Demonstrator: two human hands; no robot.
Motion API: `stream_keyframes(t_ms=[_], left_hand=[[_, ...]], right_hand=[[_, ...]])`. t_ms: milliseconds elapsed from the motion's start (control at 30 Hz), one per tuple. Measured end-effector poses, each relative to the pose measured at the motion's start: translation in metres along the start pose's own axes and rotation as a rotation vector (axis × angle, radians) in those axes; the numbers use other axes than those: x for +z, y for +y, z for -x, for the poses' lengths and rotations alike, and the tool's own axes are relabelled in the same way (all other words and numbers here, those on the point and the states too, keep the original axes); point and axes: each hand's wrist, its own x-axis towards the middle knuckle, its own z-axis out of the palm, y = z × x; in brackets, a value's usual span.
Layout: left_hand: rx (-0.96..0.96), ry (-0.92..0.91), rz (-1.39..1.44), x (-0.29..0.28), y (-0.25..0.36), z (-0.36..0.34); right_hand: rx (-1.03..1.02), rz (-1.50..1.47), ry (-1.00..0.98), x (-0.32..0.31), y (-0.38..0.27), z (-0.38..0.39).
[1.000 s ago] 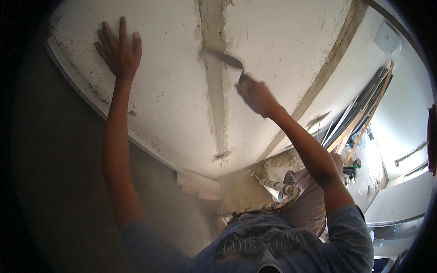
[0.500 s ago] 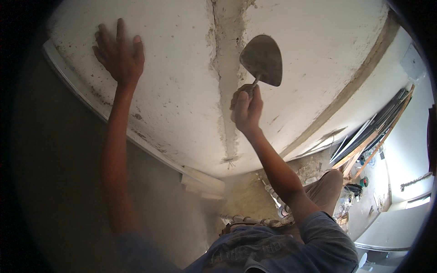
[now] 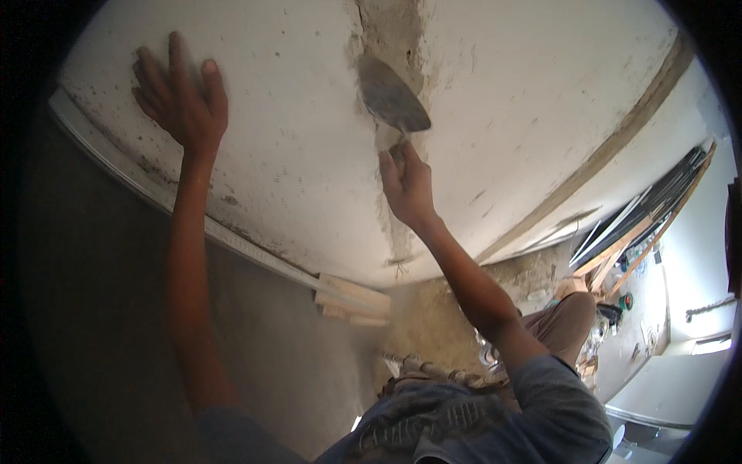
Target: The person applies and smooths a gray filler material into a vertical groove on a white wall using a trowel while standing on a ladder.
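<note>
At the left, the left hand (image 3: 185, 112) lies palm-in on the white wall (image 3: 286, 155), fingers spread wide and holding nothing that shows; grit on the surface could let it slide and upset the person's balance. Below it, the forearm crosses the wall's edge trim (image 3: 127, 176), which might scrape the skin if the arm drops.

In the middle, the trowel (image 3: 392, 97) slants across the grey seam (image 3: 394, 27), the right hand (image 3: 410, 185) closed round its handle. Too steep a blade could gouge the seam or break its ragged edge — crumbs might then fall toward the person. At the seam's foot, thin wires (image 3: 399, 270) could snag on a low stroke. The second seam (image 3: 618, 143) and the leaning planks (image 3: 653, 224) at the right look clear of the blade.

As for what is hidden: the left palm, and the dark area under the left arm. The blade is blurred, so its contact with the wall and any load are hard to judge — the fingers cover most of the handle. Clutter at the far right is too small to sort out.
</note>
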Motion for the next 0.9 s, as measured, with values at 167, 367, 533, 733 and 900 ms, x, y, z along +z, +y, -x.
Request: stream_keyframes(t_ms=[167,367,533,733,900], left_hand=[[0.001,0.007,0.027,-0.002,-0.002,0.000],[0.011,0.038,0.014,0.004,-0.001,0.001],[0.006,0.033,0.033,0.001,-0.002,-0.001],[-0.021,0.052,0.036,0.002,0.002,0.004],[-0.024,0.056,0.037,0.001,0.005,0.008]], right_hand=[[0.020,-0.096,0.026,-0.034,-0.023,0.008],[0.055,0.357,-0.149,-0.063,0.024,0.038],[0.007,0.315,-0.169,-0.088,-0.026,0.039],[0.091,0.392,-0.324,-0.083,0.018,0.071],[-0.033,0.086,-0.073,-0.072,-0.019,0.044]])
